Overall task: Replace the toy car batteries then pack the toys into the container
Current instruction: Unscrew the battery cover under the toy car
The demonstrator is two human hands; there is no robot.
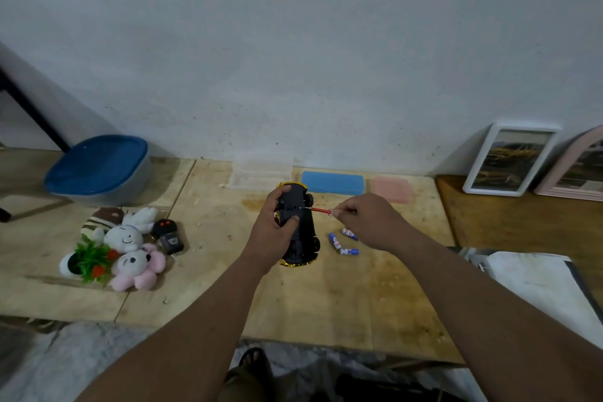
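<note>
A yellow toy car lies upside down on the wooden table, black underside up. My left hand grips its left side. My right hand pinches a small red-handled screwdriver, whose tip touches the car's underside near a right wheel. Three blue batteries lie loose on the table just right of the car. A black remote control rests to the left beside the plush toys. The grey container with a blue lid stands at the back left, lid on.
A white bunny plush, a pink plush, a brown striped plush and a small plant toy cluster at left. A clear plastic box, blue sponge and pink sponge line the wall. Picture frames lean at right.
</note>
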